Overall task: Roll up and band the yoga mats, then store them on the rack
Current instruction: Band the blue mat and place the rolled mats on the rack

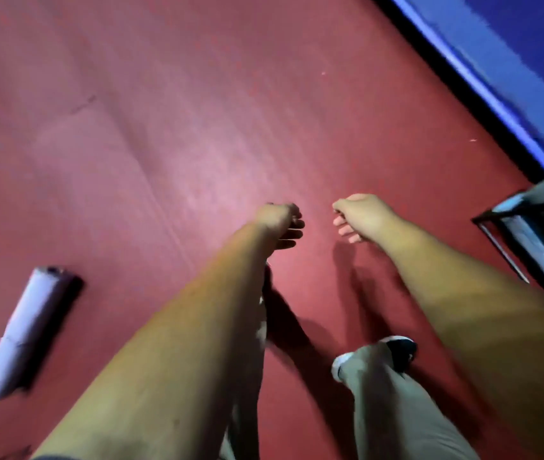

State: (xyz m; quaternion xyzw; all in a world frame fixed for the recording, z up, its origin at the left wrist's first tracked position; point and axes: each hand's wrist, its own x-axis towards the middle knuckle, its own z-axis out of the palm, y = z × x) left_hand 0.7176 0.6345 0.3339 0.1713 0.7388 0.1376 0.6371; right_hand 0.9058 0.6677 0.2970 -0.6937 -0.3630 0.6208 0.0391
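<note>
reaching forward over the red floor (197, 94), both bare arms stretch out in the head view, which is blurred. the rolled mat (27, 330), pale lilac, lies on the floor at the lower left, with its long side running away from the person. the left hand (279, 224) is to the right of the rolled mat and well apart from it, above the floor. its fingers are curled and dark with shadow, so i cannot tell if its grip holds something. the right hand (360, 215) is further from the rolled mat, just beside the left hand but not touching it. its fingers hang loosely curled and its grip holds nothing. a dark metal rack (536, 247) stands far right of the rolled mat, at the picture edge, below a blue wall (512, 44). one shoe (400, 351) stands on the floor under the right arm.
</note>
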